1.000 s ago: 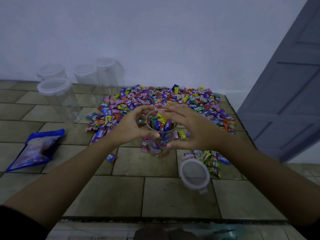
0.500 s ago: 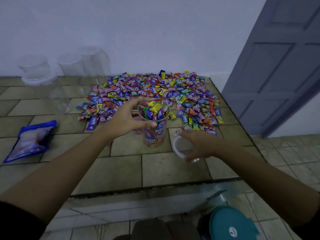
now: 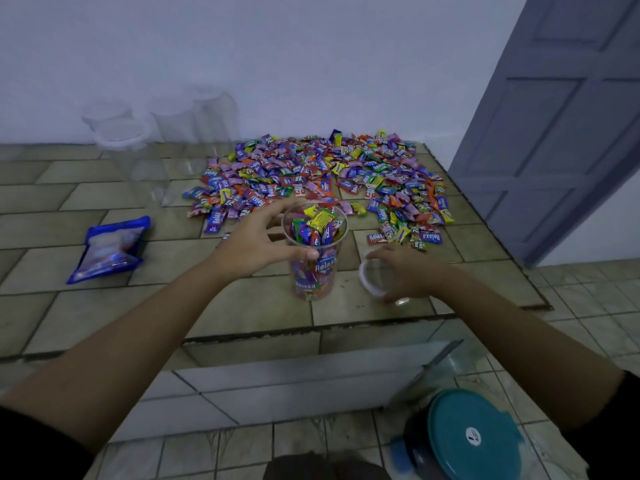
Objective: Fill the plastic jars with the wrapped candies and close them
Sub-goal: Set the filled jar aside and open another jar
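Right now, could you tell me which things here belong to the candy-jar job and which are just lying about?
Part of the job:
filled jar, held by the left hand
lid, under the right hand
candy pile
empty jars

Lying about:
blue packet
teal-lidded container on the floor

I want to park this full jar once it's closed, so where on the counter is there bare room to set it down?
Bare tiles lie between the blue packet and the filled jar, along the counter's front edge beneath the left hand. The far right is crowded with the candy pile; empty jars fill the far left; the right hand holds the lid.
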